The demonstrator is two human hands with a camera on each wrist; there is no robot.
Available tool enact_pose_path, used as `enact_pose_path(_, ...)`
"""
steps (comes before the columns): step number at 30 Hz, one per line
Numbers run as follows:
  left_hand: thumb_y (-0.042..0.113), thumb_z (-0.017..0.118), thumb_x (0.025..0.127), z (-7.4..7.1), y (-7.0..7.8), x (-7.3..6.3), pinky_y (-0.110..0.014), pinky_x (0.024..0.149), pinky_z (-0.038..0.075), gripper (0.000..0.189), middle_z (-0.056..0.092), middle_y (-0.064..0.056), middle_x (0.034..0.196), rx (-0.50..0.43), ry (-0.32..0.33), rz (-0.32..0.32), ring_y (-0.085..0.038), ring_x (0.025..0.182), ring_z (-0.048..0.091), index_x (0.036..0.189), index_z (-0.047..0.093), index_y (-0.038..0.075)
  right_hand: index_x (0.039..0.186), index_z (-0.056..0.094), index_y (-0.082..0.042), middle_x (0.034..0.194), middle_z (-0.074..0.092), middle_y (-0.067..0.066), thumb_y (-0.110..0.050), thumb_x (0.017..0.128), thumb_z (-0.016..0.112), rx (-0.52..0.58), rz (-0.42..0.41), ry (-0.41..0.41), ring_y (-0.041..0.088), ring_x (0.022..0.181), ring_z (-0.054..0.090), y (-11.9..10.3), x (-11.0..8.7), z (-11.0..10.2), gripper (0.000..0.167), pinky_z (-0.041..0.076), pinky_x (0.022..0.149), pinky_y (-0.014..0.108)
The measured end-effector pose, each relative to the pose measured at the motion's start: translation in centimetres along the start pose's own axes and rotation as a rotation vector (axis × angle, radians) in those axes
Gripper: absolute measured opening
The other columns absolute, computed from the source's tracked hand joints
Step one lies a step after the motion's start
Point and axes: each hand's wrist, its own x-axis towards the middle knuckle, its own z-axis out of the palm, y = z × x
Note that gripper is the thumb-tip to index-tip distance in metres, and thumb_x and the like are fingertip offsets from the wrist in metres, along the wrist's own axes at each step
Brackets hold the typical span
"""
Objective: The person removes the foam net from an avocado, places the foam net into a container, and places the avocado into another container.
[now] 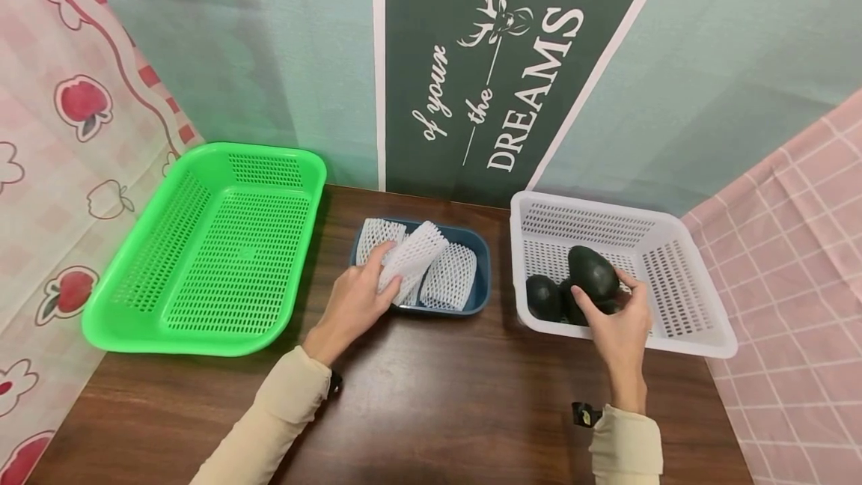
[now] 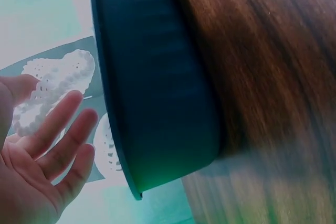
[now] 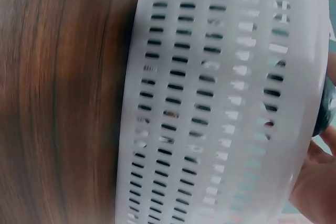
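Observation:
My left hand (image 1: 359,302) pinches a white foam net sleeve (image 1: 415,257) above a small dark blue tray (image 1: 481,275). More foam net sleeves (image 1: 450,278) lie in that tray. In the left wrist view the thumb and forefinger of the left hand (image 2: 44,156) meet the foam net, while the other fingers are spread. On the right, my right hand (image 1: 618,318) grips a dark green avocado (image 1: 592,273) by its sides, over the white basket (image 1: 680,287). Other avocados (image 1: 544,297) rest in the basket below it. In the right wrist view the basket wall hides most of the held avocado (image 3: 326,107).
A large green perforated basket (image 1: 236,260) stands at the left. Brown wooden tabletop (image 1: 458,395) runs along the front. A green cloth with printed lettering (image 1: 512,58) hangs behind, and patterned cloths (image 1: 801,268) close off both sides.

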Motion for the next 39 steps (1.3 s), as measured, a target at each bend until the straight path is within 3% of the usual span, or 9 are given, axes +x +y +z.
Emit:
enact_pose_path(5, 0.013, 0.074, 0.085, 0.5, 0.0, 0.0, -0.039, 0.044, 0.048, 0.051, 0.070, -0.015, 0.070, 0.020, 0.025, 0.011, -0.021, 0.048, 0.057, 0.132, 0.053, 0.007, 0.138, 0.049, -0.004, 0.134, 0.056, 0.017, -0.018, 0.078, 0.083, -0.038, 0.012, -0.035, 0.024, 0.104, 0.061, 0.6, 0.6, -0.4, 0.070, 0.038, 0.076, 0.012)
enact_pose_path(9, 0.014, 0.074, 0.085, 1.0, 0.0, 0.1, -0.041, 0.044, 0.046, 0.050, 0.067, -0.010, 0.063, 0.045, 0.061, 0.018, -0.022, 0.047, 0.056, 0.129, 0.055, 0.007, 0.139, 0.048, -0.002, 0.137, 0.054, 0.020, -0.017, 0.079, 0.082, -0.074, 0.033, -0.064, 0.042, 0.113, 0.058, 1.0, 1.1, -0.5, 0.070, 0.045, 0.082, 0.030)
enact_pose_path(12, 0.016, 0.074, 0.084, 1.3, 0.0, 0.3, -0.039, 0.043, 0.044, 0.048, 0.062, -0.006, 0.057, 0.064, 0.077, 0.017, -0.020, 0.045, 0.052, 0.128, 0.055, 0.007, 0.139, 0.046, -0.001, 0.136, 0.053, 0.024, -0.017, 0.080, 0.081, -0.106, 0.061, -0.077, 0.045, 0.115, 0.056, 1.2, 1.5, -0.5, 0.070, 0.046, 0.086, 0.049)
enact_pose_path(15, 0.016, 0.074, 0.085, 1.7, 0.2, 0.5, -0.039, 0.043, 0.043, 0.046, 0.060, -0.005, 0.054, 0.070, 0.076, -0.001, -0.020, 0.044, 0.049, 0.127, 0.056, 0.007, 0.139, 0.045, 0.000, 0.131, 0.053, 0.028, -0.018, 0.081, 0.079, -0.134, 0.100, -0.082, 0.047, 0.113, 0.053, 1.3, 1.9, -0.6, 0.070, 0.042, 0.090, 0.058)
enact_pose_path(22, 0.021, 0.074, 0.087, 2.8, 0.7, 0.9, -0.043, 0.054, 0.046, 0.046, 0.066, -0.011, 0.058, 0.086, 0.082, -0.070, -0.027, 0.048, 0.055, 0.127, 0.056, 0.007, 0.141, 0.038, 0.002, 0.132, 0.050, 0.032, -0.019, 0.085, 0.076, -0.180, 0.167, -0.093, 0.051, 0.120, 0.047, 1.3, 2.1, -0.5, 0.071, 0.036, 0.100, 0.062)
enact_pose_path(30, 0.023, 0.073, 0.089, 4.0, 1.2, 1.0, -0.043, 0.070, 0.043, 0.045, 0.058, -0.006, 0.050, 0.096, 0.046, -0.108, -0.018, 0.043, 0.049, 0.127, 0.056, 0.005, 0.137, 0.039, 0.005, 0.125, 0.050, 0.033, -0.020, 0.085, 0.077, -0.220, 0.164, -0.082, 0.053, 0.116, 0.048, 1.4, 2.2, -0.2, 0.069, 0.037, 0.097, 0.063)
enact_pose_path(39, 0.050, 0.067, 0.089, 4.8, 1.2, 0.6, -0.043, 0.075, 0.039, 0.062, 0.064, -0.011, 0.061, 0.151, -0.058, -0.130, -0.028, 0.063, 0.066, 0.132, 0.053, 0.007, 0.137, 0.037, 0.008, 0.127, 0.047, 0.034, -0.029, 0.091, 0.071, -0.279, 0.198, -0.124, 0.053, 0.117, 0.046, 1.4, 2.3, 0.0, 0.068, 0.037, 0.098, 0.062)
